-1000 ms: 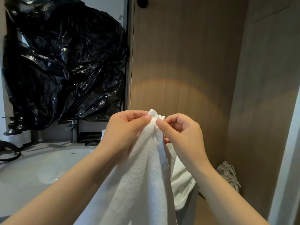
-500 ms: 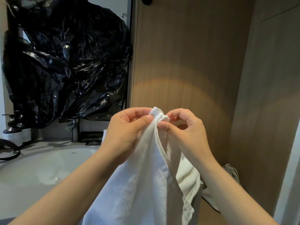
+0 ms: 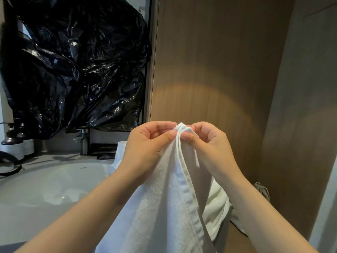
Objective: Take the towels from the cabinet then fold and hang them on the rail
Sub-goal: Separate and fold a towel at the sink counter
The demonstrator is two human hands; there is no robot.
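A tall wooden panel [image 3: 209, 70] fills the far middle and right of the scene, with a warm arc of light across it; a second, greyer panel [image 3: 306, 106] stands at an angle on its right. On the far left a crumpled sheet of black plastic [image 3: 73, 61] hangs over the wall above the counter; below it a pale round basin [image 3: 54, 183] is set into the grey countertop [image 3: 27, 225] on the near left.

The white towel [image 3: 164, 207] hangs in the near middle, bunched to a peak at the top and spreading down out of view at the bottom edge; a hemmed border runs down its right side; it hangs in front of the basin's right rim and the foot of the wooden panel. Behind it, lower right, more white cloth [image 3: 217, 207] drapes down; whether it is the same towel cannot be told.

The left hand [image 3: 145, 148] pinches the peak between thumb and curled forefinger from the left; the right hand [image 3: 209, 148] pinches it from the right in the same way, fingers curled in; the two thumbs are just beside each other, with the towel's corner standing up between them.

A dark faucet [image 3: 83, 141] stands at the far edge of the basin; two dark-capped pump bottles [image 3: 12, 141] stand at the far left; a dark cord [image 3: 11, 167] loops near them; a small grey cloth [image 3: 262, 190] lies low on the right, beside the right forearm.
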